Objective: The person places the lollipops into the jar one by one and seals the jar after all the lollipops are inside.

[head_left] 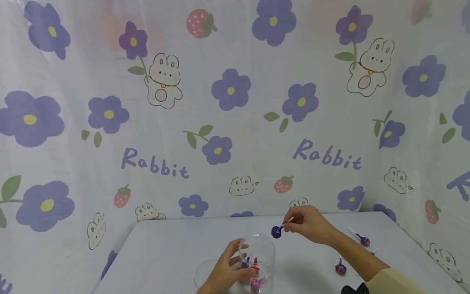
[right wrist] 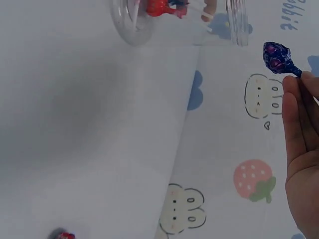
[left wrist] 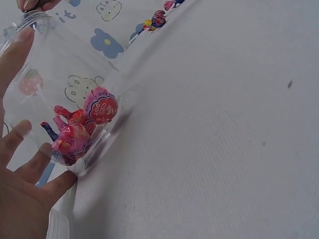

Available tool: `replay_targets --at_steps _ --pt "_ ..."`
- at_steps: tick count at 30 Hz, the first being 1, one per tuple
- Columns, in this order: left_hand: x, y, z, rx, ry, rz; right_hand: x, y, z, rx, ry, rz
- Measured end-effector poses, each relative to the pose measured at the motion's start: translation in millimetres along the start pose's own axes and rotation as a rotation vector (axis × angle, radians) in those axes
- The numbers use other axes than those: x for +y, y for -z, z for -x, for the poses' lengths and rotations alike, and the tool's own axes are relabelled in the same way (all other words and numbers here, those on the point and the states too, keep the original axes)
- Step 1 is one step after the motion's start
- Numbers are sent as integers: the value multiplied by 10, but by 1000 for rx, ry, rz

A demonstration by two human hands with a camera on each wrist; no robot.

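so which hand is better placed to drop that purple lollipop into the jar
Probably the right hand: it pinches the lollipop near the top of the open jar, while the left hand holds that jar.

Over my feed I saw a dark-purple lollipop, pink-and-red lollipops, a white worktop, a cream sleeve and a white backdrop patterned with violet flowers, reddish strawberries and rabbits.

Head view faces forward-down, farthest back; 2 wrist views nearer, tilted; all 3 share jar.
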State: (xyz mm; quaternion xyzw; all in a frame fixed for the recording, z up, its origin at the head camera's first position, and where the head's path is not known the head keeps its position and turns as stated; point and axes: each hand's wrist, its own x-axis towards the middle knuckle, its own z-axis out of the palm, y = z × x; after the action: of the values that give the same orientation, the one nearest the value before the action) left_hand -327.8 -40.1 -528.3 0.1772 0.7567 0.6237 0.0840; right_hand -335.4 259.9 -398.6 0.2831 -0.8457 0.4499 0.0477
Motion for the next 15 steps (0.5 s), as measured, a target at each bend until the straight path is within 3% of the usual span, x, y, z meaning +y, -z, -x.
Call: replay_targets --at_steps 9,15 --pt "43 4 -30 8 14 14 -92 -245 -201 -60 49 -39" --pt "45 0 -8 -4 25 43 -86 -390 -246 -100 20 -41"
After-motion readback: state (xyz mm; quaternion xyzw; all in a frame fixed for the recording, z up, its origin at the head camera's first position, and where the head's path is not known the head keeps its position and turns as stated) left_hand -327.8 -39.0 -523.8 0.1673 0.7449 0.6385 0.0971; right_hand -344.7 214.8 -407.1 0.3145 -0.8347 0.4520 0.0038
